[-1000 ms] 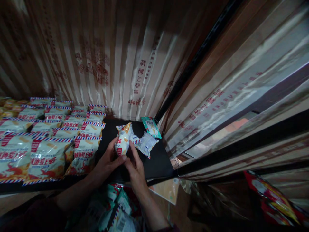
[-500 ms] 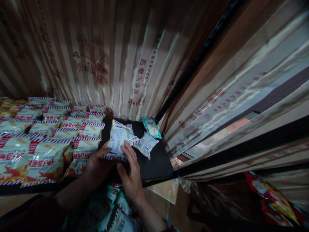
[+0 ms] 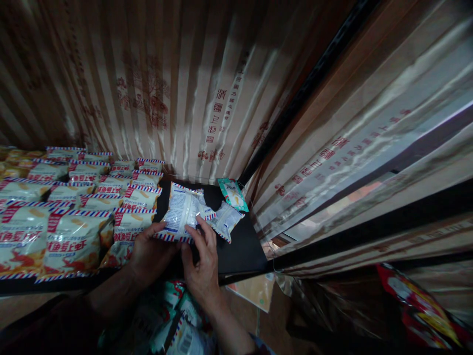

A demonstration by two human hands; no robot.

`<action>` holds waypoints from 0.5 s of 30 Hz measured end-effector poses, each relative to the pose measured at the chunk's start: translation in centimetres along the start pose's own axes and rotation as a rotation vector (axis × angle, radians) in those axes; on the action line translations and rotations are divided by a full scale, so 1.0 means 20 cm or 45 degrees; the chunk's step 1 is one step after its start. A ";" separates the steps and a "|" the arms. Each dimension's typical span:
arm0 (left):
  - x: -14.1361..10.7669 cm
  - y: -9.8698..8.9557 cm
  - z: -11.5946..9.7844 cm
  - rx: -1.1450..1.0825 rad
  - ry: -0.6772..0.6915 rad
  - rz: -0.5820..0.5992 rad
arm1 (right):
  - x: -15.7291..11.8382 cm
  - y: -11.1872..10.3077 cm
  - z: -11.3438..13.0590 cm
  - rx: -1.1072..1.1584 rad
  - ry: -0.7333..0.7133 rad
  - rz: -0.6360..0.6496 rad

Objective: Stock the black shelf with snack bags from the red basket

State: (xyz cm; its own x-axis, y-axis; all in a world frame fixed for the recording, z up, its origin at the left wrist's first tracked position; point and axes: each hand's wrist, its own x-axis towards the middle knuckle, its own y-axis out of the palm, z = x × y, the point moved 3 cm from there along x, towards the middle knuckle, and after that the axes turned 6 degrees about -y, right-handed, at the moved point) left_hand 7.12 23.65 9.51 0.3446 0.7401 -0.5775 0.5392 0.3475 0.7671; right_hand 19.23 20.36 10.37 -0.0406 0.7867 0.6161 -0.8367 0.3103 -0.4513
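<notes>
Between my hands is a snack bag, its printed back facing up and its striped edge toward me. My left hand grips the bag's lower left, thumb on top and the other fingers underneath. At the lower right, my right hand has its fingertips closed on the bag's near edge. Just beyond it, a second snack bag lies face down on the black shelf, with part of another striped bag showing behind the held one. A green snack bag rests at the back corner.
Rows of upright snack bags fill the shelf's left side. Pleated printed curtains hang behind and to the right, with a black post at the corner. Below the shelf are more green and striped bags. A red package is at lower right.
My right hand's fingers have drawn in from lying across the bag to pinching its near right edge. My left thumb has shifted slightly on the bag. The view has moved a little.
</notes>
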 end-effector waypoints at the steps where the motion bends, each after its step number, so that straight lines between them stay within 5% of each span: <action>1: 0.01 0.00 0.00 0.030 0.033 0.035 | 0.00 0.00 0.00 -0.026 -0.012 -0.006; 6: 0.01 0.02 0.01 0.178 0.293 0.200 | 0.00 0.00 0.00 0.037 0.026 0.035; 12: -0.03 0.04 0.03 0.422 0.485 0.296 | -0.01 0.02 -0.02 0.514 0.343 0.093; 15: -0.03 0.02 0.02 0.637 0.625 0.214 | -0.01 0.05 -0.03 0.781 0.462 0.098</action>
State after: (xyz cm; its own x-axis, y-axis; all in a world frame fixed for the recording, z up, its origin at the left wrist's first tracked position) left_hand 7.55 23.11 10.10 0.1325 0.9746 -0.1806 0.8373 -0.0125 0.5467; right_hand 18.72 20.84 9.49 -0.0171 0.9552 0.2955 -0.9994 -0.0255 0.0246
